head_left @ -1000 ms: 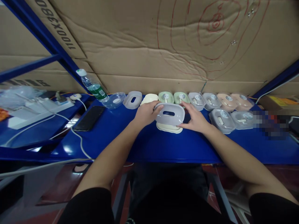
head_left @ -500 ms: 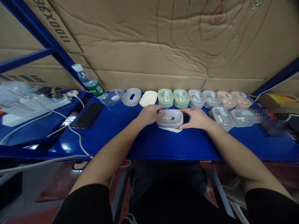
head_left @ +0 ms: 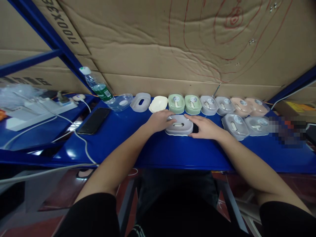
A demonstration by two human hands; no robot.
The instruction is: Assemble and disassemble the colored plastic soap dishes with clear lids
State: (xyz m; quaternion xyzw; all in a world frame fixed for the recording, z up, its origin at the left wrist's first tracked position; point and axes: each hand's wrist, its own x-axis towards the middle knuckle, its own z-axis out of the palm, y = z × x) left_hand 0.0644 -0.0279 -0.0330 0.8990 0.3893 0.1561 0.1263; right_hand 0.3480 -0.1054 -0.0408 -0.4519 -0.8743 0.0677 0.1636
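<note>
A grey plastic soap box (head_left: 181, 131) with an oval slot in its top sits level on the table in front of me. A thin pale rim shows along its lower edge. My left hand (head_left: 159, 121) grips its left end, fingers over the top edge and the thumb near the slot. My right hand (head_left: 203, 126) holds the right end between thumb and fingers, with a dark gap inside the grip. Just behind are a loose cream tray (head_left: 158, 104), a grey slotted piece (head_left: 141, 102) and a clear lid (head_left: 120, 102).
Several closed boxes with clear lids, among them a green box (head_left: 176, 104) and a pink box (head_left: 240, 107), line the back of the blue table (head_left: 158, 154). A larger grey box (head_left: 235, 126) stands right. Left are a phone (head_left: 93, 121), water bottle (head_left: 100, 89) and white cable (head_left: 85, 144).
The grey box has gone from sitting askew over the pale piece beneath it to lying flush on it. Both hands stay at its ends. The view has shifted slightly.
</note>
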